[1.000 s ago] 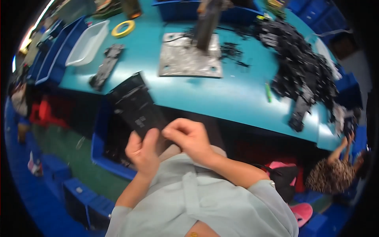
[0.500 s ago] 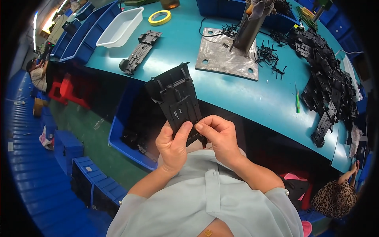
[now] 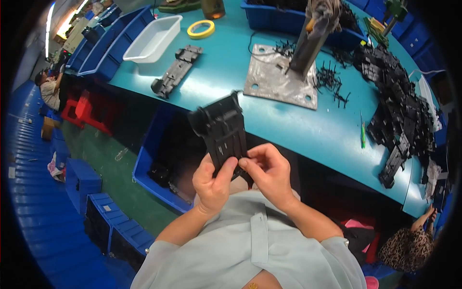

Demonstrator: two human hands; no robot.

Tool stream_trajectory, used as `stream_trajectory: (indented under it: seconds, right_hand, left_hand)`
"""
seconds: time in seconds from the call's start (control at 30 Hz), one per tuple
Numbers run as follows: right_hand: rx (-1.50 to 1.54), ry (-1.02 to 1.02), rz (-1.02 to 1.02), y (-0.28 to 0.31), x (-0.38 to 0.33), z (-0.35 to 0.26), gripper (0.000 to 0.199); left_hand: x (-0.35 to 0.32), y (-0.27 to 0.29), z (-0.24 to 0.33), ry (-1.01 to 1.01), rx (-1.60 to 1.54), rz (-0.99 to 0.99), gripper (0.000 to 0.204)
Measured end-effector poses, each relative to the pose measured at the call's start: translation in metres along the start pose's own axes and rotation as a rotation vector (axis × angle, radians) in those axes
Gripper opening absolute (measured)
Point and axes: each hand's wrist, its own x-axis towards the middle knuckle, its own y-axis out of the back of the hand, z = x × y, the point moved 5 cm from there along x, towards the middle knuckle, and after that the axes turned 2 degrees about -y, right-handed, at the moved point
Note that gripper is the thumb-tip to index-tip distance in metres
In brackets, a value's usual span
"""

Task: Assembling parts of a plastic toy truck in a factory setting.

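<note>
Glossy tabletop (image 3: 274,120), ridged oblong black part (image 3: 224,127) in left hand (image 3: 211,187)

A long black plastic panel (image 3: 225,131) is held tilted leftward.

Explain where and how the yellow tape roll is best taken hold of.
I'd pinch the yellow tape roll across its near rim, coming from above and the near side of the teal table: it lies flat, and its open centre seems to leave room inside.
</note>
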Motion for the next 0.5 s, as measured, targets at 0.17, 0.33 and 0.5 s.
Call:
stream_trajectory:
  seconds: [0.17, 0.33, 0.5]
  right_hand:
    - [-0.117, 0.19, -0.019, -0.001, -0.014, -0.016, 0.016]
    - [0.025, 0.184, -0.218, 0.001, -0.02, -0.012, 0.037]
    - [0.247, -0.031, -0.053, 0.012, -0.017, -0.016, 0.025]
  left_hand:
    - [0.011, -0.005, 0.018, -0.548, 0.469, -0.11, 0.016]
    - [0.006, -0.019, 0.028, -0.866, 0.716, -0.314, 0.038]
    - [0.016, -0.032, 0.04, -0.835, 0.717, -0.476, 0.049]
